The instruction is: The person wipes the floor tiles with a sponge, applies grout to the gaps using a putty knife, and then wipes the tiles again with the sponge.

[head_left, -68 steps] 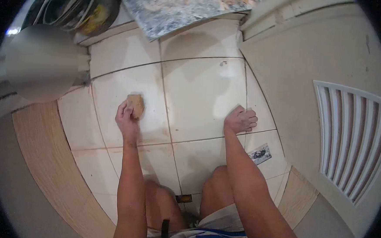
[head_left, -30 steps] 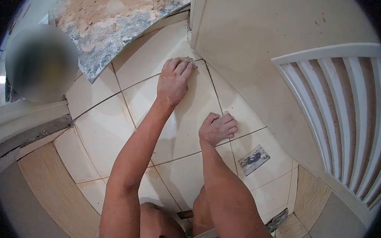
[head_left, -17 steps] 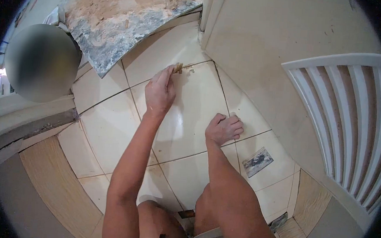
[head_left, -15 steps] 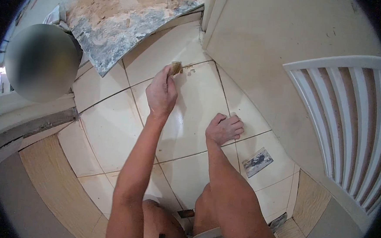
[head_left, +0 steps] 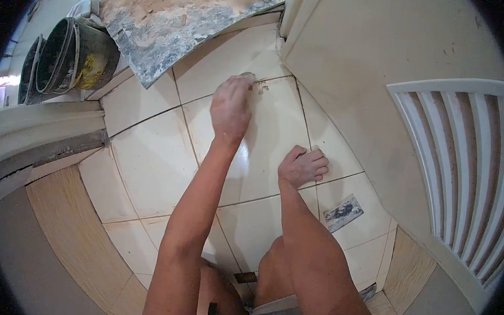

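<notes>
My left hand [head_left: 231, 107] is closed and pressed low over the cream floor tiles [head_left: 271, 124], near a joint between two of them. A bit of a sponge-like piece [head_left: 247, 76] shows past its fingertips; the rest is covered by the hand. Small brown crumbs [head_left: 262, 89] lie on the tile just right of it. Lower right, my right hand [head_left: 303, 166] rests on the tiles with curled fingers, and a small pale bit shows at its fingertips; what it holds, if anything, is hidden.
Dirty buckets [head_left: 85, 58] stand at the upper left beside a board [head_left: 149, 47] covered with reddish powder. A small grey-smeared plate [head_left: 343, 213] lies right of my right hand. A door with white slats [head_left: 438, 140] borders the right side.
My left hand has turned knuckles up, hiding most of the brownish piece it holds. My right hand has barely moved. The view has shifted slightly, and the buckets now show clearly.
</notes>
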Action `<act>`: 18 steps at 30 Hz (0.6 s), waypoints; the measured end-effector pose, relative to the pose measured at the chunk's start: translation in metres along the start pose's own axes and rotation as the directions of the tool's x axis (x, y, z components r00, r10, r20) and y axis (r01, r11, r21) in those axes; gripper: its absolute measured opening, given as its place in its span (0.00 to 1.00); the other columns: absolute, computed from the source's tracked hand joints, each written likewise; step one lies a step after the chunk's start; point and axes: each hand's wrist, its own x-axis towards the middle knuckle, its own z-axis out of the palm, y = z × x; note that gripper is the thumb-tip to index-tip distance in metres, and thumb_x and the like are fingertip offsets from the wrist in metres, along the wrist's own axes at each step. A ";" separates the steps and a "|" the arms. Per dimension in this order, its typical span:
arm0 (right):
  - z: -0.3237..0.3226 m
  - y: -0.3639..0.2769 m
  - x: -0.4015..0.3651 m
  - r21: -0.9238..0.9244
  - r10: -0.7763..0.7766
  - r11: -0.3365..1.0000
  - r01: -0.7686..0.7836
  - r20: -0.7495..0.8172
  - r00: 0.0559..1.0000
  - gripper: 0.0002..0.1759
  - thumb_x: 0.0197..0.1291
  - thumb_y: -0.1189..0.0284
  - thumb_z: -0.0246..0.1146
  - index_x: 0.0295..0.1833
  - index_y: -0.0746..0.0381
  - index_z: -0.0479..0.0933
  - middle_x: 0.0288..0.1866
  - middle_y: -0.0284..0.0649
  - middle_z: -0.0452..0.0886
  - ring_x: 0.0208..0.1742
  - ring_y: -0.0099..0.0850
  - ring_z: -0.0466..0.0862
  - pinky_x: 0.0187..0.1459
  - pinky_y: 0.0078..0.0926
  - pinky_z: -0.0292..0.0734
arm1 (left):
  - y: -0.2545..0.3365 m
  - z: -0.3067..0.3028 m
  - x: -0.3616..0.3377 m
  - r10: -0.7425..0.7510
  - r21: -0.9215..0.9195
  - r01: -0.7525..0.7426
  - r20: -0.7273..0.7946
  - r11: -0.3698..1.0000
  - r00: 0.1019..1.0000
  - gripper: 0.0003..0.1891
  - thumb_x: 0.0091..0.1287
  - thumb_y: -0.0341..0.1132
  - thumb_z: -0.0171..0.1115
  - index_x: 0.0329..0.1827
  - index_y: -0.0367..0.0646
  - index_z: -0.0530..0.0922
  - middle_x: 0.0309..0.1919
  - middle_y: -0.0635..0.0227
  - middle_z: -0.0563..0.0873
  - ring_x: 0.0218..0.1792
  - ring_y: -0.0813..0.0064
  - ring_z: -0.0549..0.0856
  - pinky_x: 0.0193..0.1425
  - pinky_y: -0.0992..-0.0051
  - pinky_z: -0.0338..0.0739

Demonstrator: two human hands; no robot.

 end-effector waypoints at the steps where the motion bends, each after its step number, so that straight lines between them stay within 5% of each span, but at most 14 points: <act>1: 0.000 0.000 0.000 0.004 -0.014 1.000 0.014 -0.035 0.999 0.19 0.56 0.59 0.54 0.42 0.65 0.68 0.44 0.49 0.68 0.45 0.47 0.69 0.43 0.49 0.65 | -0.002 0.005 -0.004 -0.001 -0.004 0.001 0.002 1.000 1.000 0.19 0.56 0.22 0.56 0.51 0.43 0.80 0.48 0.60 0.86 0.53 0.58 0.83 0.61 0.63 0.76; 3: 0.000 0.001 0.000 0.001 -0.026 1.000 0.026 -0.073 0.997 0.19 0.57 0.59 0.53 0.42 0.65 0.68 0.42 0.49 0.68 0.44 0.47 0.69 0.42 0.48 0.65 | -0.006 0.013 -0.011 0.217 0.148 -0.229 0.093 0.962 0.972 0.17 0.58 0.25 0.58 0.51 0.43 0.79 0.49 0.60 0.85 0.54 0.59 0.82 0.62 0.63 0.75; 6: -0.001 0.002 0.000 0.009 -0.009 1.000 0.009 -0.043 0.999 0.18 0.57 0.59 0.53 0.41 0.65 0.68 0.43 0.49 0.68 0.43 0.47 0.69 0.43 0.49 0.65 | -0.029 -0.007 -0.012 0.284 0.056 -0.307 0.254 0.950 0.924 0.20 0.55 0.24 0.61 0.52 0.43 0.81 0.50 0.58 0.86 0.54 0.61 0.83 0.61 0.66 0.77; 9: -0.003 -0.002 0.003 0.022 -0.017 1.000 0.017 -0.036 0.999 0.18 0.57 0.60 0.53 0.41 0.65 0.68 0.44 0.50 0.68 0.44 0.47 0.69 0.44 0.49 0.65 | -0.045 -0.036 0.002 0.157 -0.040 -0.153 0.356 0.987 0.921 0.17 0.55 0.24 0.62 0.50 0.44 0.82 0.48 0.60 0.87 0.52 0.61 0.84 0.59 0.65 0.78; 13: 0.000 0.002 -0.001 0.024 -0.014 1.000 0.015 -0.022 1.000 0.19 0.55 0.60 0.55 0.43 0.65 0.69 0.43 0.49 0.68 0.45 0.47 0.69 0.43 0.50 0.64 | -0.033 -0.035 0.020 0.125 0.017 -0.128 0.146 0.992 0.981 0.17 0.55 0.23 0.61 0.49 0.45 0.83 0.47 0.62 0.88 0.50 0.61 0.85 0.57 0.63 0.78; 17: -0.003 -0.001 0.001 0.035 -0.021 0.999 0.022 -0.047 0.999 0.19 0.56 0.60 0.54 0.42 0.66 0.68 0.43 0.51 0.68 0.45 0.48 0.69 0.43 0.50 0.65 | -0.009 0.005 0.015 0.277 0.047 -0.287 0.153 0.957 0.949 0.17 0.56 0.25 0.58 0.49 0.42 0.81 0.51 0.64 0.85 0.54 0.61 0.81 0.60 0.65 0.76; 18: -0.001 0.000 0.000 0.027 -0.020 0.999 0.021 -0.049 0.999 0.19 0.56 0.60 0.54 0.42 0.66 0.68 0.43 0.51 0.68 0.45 0.48 0.69 0.43 0.50 0.65 | -0.010 0.010 0.011 0.275 0.085 -0.306 0.259 0.948 0.926 0.16 0.58 0.28 0.57 0.50 0.40 0.81 0.50 0.64 0.84 0.56 0.61 0.80 0.62 0.64 0.74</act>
